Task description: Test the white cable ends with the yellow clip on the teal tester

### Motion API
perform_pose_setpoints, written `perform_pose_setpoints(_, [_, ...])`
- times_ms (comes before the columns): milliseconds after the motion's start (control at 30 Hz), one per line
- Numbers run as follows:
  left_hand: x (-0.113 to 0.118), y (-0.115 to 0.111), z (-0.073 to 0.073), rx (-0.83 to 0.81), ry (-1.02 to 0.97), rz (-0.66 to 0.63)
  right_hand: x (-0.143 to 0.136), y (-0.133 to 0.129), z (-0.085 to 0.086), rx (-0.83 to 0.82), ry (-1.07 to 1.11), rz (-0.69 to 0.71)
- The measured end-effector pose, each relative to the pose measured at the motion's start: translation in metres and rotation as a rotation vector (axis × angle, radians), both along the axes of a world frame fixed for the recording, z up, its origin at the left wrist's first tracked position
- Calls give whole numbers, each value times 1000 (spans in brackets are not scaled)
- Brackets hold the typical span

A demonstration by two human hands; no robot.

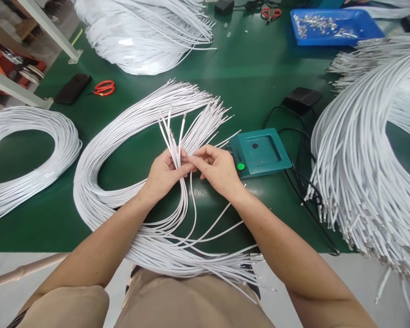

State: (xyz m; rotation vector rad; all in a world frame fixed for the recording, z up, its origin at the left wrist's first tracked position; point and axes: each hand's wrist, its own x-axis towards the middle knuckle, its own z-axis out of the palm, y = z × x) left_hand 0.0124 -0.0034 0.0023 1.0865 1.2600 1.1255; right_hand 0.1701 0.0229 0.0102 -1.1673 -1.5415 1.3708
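Several white cables (172, 146) stand upright in my left hand (167, 169), whose fingers and thumb close around them. Their metal-tipped ends point away from me, and the lengths curve back down into a looped bundle of white cables (92, 175). My right hand (216, 166) touches the left thumb and pinches a single white cable (193, 205) that hangs down from between the fingers. Just right of that hand sits a teal box (284, 157) with a recessed top and a lit green button (241, 167).
More white cable bundles lie at the left (63, 136), back (136, 54) and right (348, 150). A blue tray (300, 40) holds small metal parts. Red-handled scissors (104, 88), a dark phone (73, 89), another red pair (270, 14) and a black adapter (302, 99) rest on the green table.
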Motion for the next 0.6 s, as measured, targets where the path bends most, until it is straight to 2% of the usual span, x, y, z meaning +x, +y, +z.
perform_pose_setpoints(167, [0, 0, 2, -12, -17, -33, 0, -1, 4, -71, 95, 7])
perform_pose_setpoints(333, [-1, 0, 0, -13, -17, -7, -4, -1, 6, -378, 391, 40])
perform_pose_setpoints(400, [-1, -2, 0, -18, -7, -15, -4, -1, 5, -450, 438, 55])
perform_pose_setpoints(600, [2, -5, 1, 13, 120, -25, -4, 0, 7, -426, 424, 78])
